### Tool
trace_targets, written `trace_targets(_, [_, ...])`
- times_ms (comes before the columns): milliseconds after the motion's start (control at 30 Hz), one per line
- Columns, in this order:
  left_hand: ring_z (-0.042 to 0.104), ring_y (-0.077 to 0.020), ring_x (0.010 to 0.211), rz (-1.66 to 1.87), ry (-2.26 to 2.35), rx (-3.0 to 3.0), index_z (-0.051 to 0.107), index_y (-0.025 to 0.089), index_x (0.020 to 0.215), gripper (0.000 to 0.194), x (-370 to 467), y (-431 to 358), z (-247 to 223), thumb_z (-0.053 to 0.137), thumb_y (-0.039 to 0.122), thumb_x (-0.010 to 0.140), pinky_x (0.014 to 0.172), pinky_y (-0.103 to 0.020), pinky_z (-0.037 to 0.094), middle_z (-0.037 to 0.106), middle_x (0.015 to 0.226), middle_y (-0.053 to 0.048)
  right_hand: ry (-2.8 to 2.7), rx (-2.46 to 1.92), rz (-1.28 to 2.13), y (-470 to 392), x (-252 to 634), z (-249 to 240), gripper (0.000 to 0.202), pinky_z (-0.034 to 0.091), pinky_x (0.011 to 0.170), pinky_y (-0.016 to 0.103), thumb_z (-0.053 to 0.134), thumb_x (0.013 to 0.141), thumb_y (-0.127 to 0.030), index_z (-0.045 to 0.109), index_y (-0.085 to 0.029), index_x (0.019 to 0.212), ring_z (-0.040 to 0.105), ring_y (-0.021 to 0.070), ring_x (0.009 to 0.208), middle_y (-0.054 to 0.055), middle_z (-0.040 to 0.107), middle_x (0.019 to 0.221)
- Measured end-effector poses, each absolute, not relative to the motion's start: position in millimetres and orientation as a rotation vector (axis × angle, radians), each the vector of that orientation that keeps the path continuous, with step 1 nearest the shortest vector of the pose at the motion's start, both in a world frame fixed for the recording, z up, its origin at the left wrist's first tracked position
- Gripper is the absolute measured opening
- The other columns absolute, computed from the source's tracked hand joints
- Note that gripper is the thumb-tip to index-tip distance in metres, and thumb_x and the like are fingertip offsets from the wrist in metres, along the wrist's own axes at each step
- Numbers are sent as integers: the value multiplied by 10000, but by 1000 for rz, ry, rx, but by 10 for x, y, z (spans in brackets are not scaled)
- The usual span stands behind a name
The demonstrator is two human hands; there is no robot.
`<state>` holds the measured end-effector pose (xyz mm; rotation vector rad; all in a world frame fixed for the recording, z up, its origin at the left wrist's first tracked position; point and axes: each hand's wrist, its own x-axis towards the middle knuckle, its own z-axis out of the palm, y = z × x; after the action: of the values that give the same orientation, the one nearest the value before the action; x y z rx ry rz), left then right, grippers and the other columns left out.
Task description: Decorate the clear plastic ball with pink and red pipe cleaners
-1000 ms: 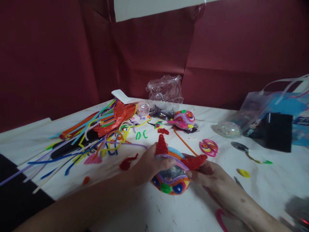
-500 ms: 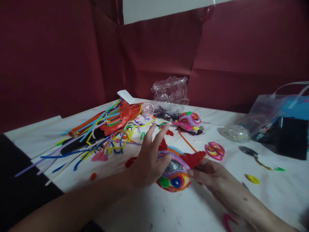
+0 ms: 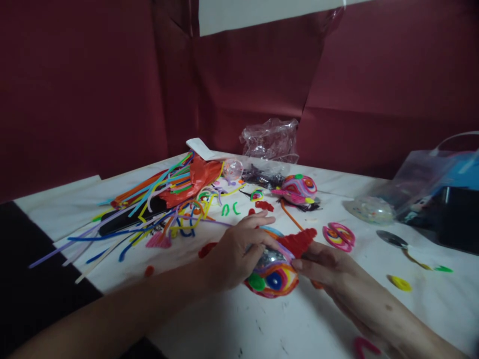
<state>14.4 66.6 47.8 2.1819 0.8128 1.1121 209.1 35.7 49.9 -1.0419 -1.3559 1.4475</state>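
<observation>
A colourful craft piece (image 3: 275,279) with a blue and a green round spot, a silvery middle and red pointed parts lies at the front centre of the table. My right hand (image 3: 322,264) pinches its right edge beside a red point (image 3: 301,242). Over its upper left part rests my left hand (image 3: 245,249), fingers bent and slightly apart, touching the purple strip. The hand hides the piece's left side. Behind, a similar pink striped piece (image 3: 299,188) sits on the table.
Many coloured pipe cleaners (image 3: 149,184) and a red wrapper (image 3: 202,174) spread at the left. Crumpled clear plastic (image 3: 269,139) stands at the back. Right of my hands are a pink spiral (image 3: 339,236), a yellow disc (image 3: 400,283), a clear dome (image 3: 370,209) and a black object (image 3: 458,219).
My left hand's fingers have lowered and bent onto the piece's top; before, they were raised and spread. My right hand keeps its hold. The view has shifted slightly left.
</observation>
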Motion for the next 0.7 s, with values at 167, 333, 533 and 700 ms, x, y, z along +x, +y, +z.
trace_targets(167, [419,-200,1265,1150,771,2229,671,174,927,303,156,669,419,383,112,853,1072,-336,284,551,1256,-107,-1367,-1027,1410,341,2068,468,214,397,556,202,785,752,-379,680,-212,834,486,163,649,-6,595,746])
trace_targets(333, [445,-218,1238,1172,770,2356,622,166,955,222,167,620,406,419,172,866,1071,-366,250,586,1208,-124,-1407,-1020,1362,363,2083,455,248,363,502,211,790,746,-391,695,-204,877,496,166,632,3,614,743])
trace_targets(533, [428,-297,1256,1316,608,2735,534,184,1071,333,157,646,271,504,405,823,1097,-494,37,584,1228,-126,-1464,-1009,1397,368,2036,495,357,472,737,296,766,765,-438,669,-195,1007,576,232,797,40,647,909])
trace_targets(700, [480,-276,1200,1442,586,2760,498,176,1074,368,146,755,123,453,448,830,1088,-476,133,560,1224,-137,-1495,-1101,1301,349,2174,495,420,505,703,310,752,747,-521,682,-198,1006,593,273,865,66,657,973])
